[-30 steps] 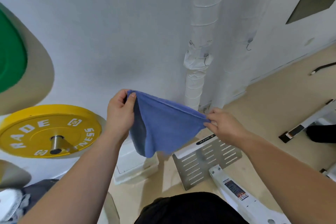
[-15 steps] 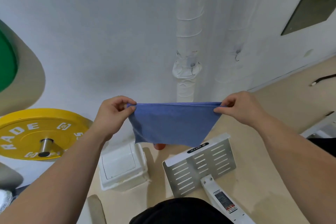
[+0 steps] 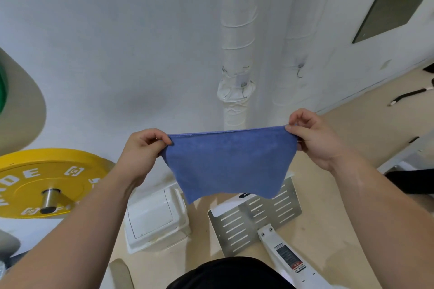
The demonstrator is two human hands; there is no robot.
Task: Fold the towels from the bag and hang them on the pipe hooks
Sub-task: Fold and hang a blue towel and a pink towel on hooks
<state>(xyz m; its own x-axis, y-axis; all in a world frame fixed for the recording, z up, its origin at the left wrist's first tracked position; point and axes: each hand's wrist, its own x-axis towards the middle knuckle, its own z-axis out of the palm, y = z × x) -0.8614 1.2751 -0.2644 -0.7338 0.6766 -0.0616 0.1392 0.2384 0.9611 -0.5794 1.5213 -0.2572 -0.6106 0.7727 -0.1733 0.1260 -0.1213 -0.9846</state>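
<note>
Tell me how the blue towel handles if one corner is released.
Probably floppy: the blue towel hangs limp between the left hand and right hand. Likely light: fingertip pinches alone carry it. A released corner would probably drop.

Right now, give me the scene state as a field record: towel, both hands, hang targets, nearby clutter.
towel: blue towel held spread in the air, top edge taut, lower edge hanging free
left: left hand pinches the towel's top left corner
right: right hand pinches the top right corner
pipe: white wrapped pipe upright behind the towel
hook: small hook right of that pipe, bare
nearby: yellow weight plate, white bin, slotted metal plate
</note>
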